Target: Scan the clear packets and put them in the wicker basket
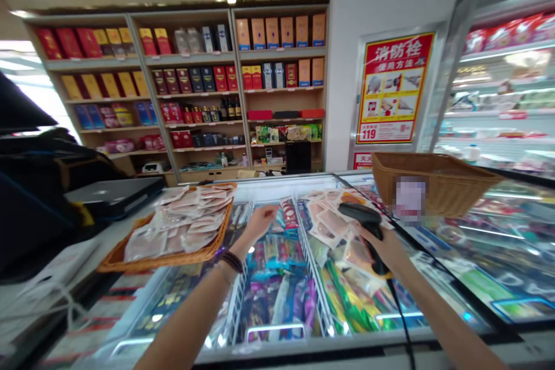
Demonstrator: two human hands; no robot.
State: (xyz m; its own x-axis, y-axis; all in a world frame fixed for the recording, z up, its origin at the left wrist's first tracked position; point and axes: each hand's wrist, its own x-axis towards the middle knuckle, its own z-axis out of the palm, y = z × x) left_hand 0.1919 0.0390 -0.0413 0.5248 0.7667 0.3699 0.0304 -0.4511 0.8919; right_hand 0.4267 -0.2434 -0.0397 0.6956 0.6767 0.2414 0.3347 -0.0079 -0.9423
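Note:
My right hand (385, 243) is wrapped round the grip of a black barcode scanner (362, 214) with a cord running down from it. The scanner is over flat clear packets (327, 219) in the freezer's right section. My left hand (262, 221), with a dark bead bracelet at the wrist, is over the middle section with fingers curled. Close to its fingertips is a red-and-white wrapped packet (289, 214); I cannot tell whether the fingers grip it. Below lie blue and purple wrapped ice pops (277, 295).
A wicker tray (173, 260) piled with flat clear packets stands on the left. A brown basket (437, 179) rests on the freezer's right side. White wire dividers (313, 272) split the freezer. Behind are shelves (195, 95) of boxes and bottles.

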